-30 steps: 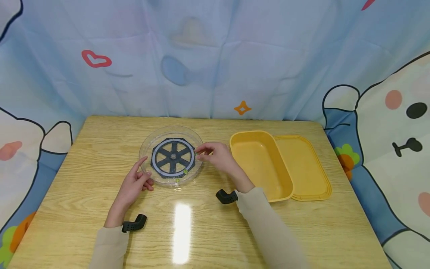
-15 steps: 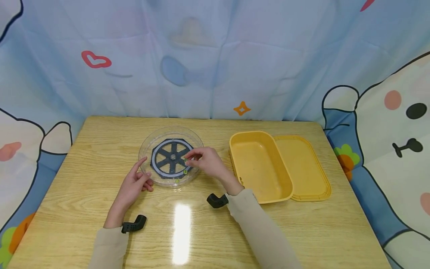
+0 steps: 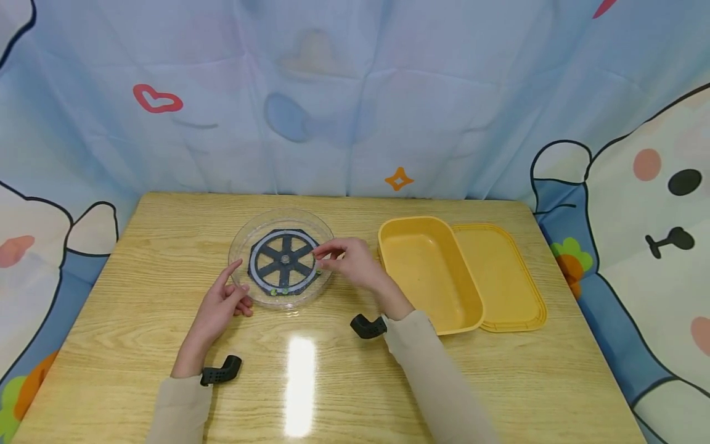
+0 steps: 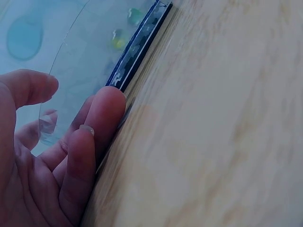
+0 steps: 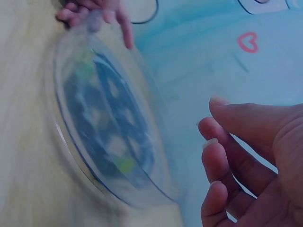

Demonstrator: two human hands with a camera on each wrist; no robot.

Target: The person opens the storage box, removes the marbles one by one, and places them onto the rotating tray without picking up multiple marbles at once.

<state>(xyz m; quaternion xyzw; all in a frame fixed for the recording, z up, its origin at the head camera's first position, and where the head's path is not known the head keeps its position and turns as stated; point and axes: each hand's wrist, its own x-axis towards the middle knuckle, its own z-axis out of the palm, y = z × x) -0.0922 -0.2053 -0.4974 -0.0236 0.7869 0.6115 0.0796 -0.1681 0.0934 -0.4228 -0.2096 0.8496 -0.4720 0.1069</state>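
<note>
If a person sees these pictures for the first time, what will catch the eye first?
Probably the round clear dish on the left half of the wooden table, with a dark spoked wheel and small green beads inside. The left hand touches its near-left rim and the right hand is at its right rim. To the right lies an open yellow box with its lid beside it.

Both hands, left hand [image 3: 222,303] and right hand [image 3: 355,264], rest forward, fingers relaxed.

Dish [image 3: 244,243] left on table [image 3: 499,382]; tub [image 3: 429,271] right, lid [image 3: 501,274] beside.
</note>
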